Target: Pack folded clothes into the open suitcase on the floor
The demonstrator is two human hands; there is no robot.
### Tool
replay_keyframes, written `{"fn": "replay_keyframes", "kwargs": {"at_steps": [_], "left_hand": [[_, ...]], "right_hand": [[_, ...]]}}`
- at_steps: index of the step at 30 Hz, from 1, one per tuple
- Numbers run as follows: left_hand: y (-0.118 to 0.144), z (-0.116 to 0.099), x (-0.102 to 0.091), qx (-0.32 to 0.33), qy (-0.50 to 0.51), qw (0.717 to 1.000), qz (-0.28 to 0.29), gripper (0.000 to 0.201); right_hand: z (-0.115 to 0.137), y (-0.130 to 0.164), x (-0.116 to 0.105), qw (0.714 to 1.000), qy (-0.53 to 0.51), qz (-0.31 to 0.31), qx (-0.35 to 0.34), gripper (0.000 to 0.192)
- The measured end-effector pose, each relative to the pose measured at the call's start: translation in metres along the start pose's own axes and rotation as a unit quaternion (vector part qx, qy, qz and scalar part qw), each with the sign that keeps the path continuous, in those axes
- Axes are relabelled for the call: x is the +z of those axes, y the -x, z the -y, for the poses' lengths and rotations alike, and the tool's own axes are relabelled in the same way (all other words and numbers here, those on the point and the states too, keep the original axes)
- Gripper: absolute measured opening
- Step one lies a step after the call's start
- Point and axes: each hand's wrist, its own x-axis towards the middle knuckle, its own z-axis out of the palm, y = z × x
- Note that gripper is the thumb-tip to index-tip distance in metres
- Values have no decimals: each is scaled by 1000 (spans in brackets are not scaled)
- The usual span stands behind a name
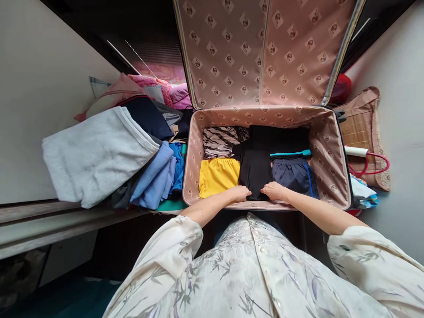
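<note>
An open suitcase (192, 176) with a pink patterned lining lies in front of me. At its near side, my left hand (241, 193) and my right hand (273, 191) are closed on the near end of a black folded garment (254, 170), one at each corner. Left of it lie yellow shorts (218, 176), close by my left hand. Navy shorts (291, 174) with a blue stripe lie to the right, beside my right hand. Further back are a zebra-striped cloth (218, 140) and another black garment (281, 138) with a turquoise band (291, 153) near it.
The suitcase lid (241, 57) stands raised at the back. A pile with a light grey garment (99, 154) and blue clothes (155, 176) is at the left. On the right are a woven bag (364, 132) and a red cord (380, 163), near a white wall.
</note>
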Motion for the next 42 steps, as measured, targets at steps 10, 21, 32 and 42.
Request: {"fn": "replay_keyframes", "kwargs": {"at_steps": [10, 21, 32, 42], "left_hand": [[-14, -9, 3, -88, -41, 984, -149, 99], [-45, 35, 44, -56, -37, 986, -150, 111], [20, -30, -11, -106, 72, 976, -174, 62], [210, -47, 23, -203, 268, 749, -571, 32]], "right_hand": [[-1, -11, 11, 968, 8, -241, 66, 94], [-37, -55, 66, 962, -7, -260, 86, 101], [-44, -71, 73, 961, -10, -251, 118, 94], [-42, -85, 21, 961, -68, -229, 138, 86]]}}
